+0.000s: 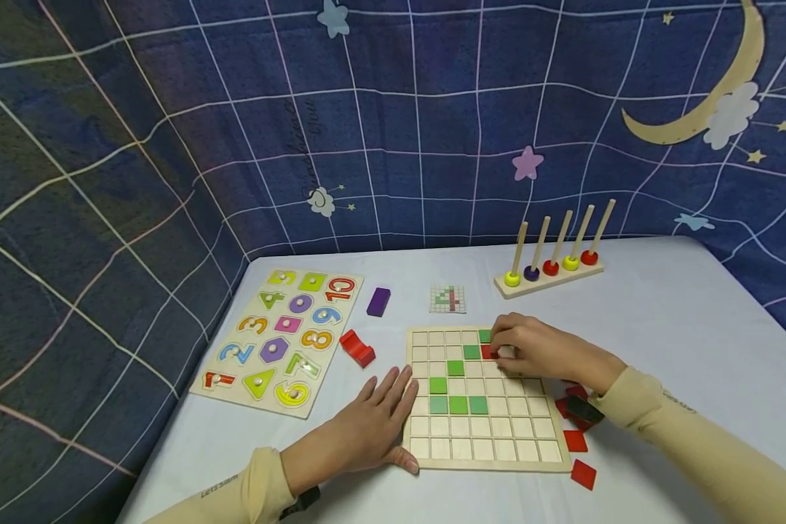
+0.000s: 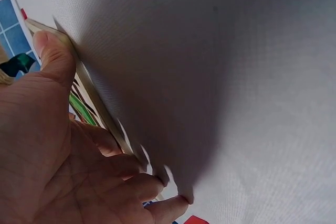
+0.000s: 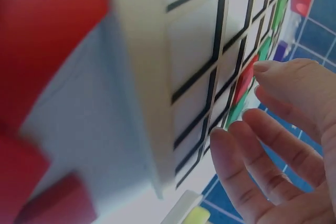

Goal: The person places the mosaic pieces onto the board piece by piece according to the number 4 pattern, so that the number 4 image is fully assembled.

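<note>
My left hand (image 1: 381, 418) rests at the left edge of the wooden grid board (image 1: 491, 464). Its fingers lie extended along that edge, the thumb near the front corner. In the left wrist view, the thumb touches the board's rim (image 2: 90, 83). Over the board's far right part, my right hand (image 1: 537, 349) pinches a red square tile (image 1: 487, 352) at a cell beside a green tile (image 1: 471, 352). The right wrist view shows its thumb and index fingertips at the red tile (image 3: 245, 80), other fingers loosely bent. My right hand partly hides the cells there. Several green tiles (image 1: 458, 405) sit in cells.
Loose red tiles (image 1: 584, 475) lie right of the board. Behind it is a small pattern card (image 1: 447, 299). A number puzzle (image 1: 282, 342), a purple block (image 1: 378, 302) and a red block (image 1: 357, 348) lie left. A peg stand (image 1: 550, 280) with rings stands back right.
</note>
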`<state>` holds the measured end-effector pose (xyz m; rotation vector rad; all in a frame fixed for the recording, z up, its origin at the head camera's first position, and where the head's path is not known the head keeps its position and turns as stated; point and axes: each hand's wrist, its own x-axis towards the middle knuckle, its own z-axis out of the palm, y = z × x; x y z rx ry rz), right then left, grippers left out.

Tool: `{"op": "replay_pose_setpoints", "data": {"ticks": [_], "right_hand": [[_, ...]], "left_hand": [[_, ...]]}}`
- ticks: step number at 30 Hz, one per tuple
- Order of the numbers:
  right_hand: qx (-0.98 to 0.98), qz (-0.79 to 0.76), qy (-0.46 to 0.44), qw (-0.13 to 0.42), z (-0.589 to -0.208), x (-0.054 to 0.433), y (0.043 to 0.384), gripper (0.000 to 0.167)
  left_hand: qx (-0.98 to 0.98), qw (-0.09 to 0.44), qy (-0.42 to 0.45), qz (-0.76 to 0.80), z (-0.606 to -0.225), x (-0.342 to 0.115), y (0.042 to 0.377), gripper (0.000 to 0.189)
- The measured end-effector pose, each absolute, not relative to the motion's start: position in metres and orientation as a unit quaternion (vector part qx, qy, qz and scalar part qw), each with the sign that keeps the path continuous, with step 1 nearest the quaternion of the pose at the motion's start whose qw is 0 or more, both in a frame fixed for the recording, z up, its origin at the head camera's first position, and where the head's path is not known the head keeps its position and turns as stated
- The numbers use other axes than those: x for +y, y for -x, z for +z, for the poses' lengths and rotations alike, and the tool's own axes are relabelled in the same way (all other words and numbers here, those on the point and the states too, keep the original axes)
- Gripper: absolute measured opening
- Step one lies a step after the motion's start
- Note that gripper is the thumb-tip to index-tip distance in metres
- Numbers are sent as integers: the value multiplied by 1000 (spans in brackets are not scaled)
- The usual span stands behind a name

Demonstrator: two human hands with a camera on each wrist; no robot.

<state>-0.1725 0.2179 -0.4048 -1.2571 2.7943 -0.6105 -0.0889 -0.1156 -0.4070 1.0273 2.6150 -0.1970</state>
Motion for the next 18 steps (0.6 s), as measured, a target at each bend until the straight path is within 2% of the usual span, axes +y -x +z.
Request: {"op": "replay_pose_setpoints", "data": {"ticks": [10,18], "right_hand": [[913,-184,365,-2,-398,254,156,9],[923,-210,321,33,-401,295,139,16]], "left_hand": [[917,162,-358,-72,-406,-114,88,117],[918,157,-357,-72,-407,-114,88,118]]}}
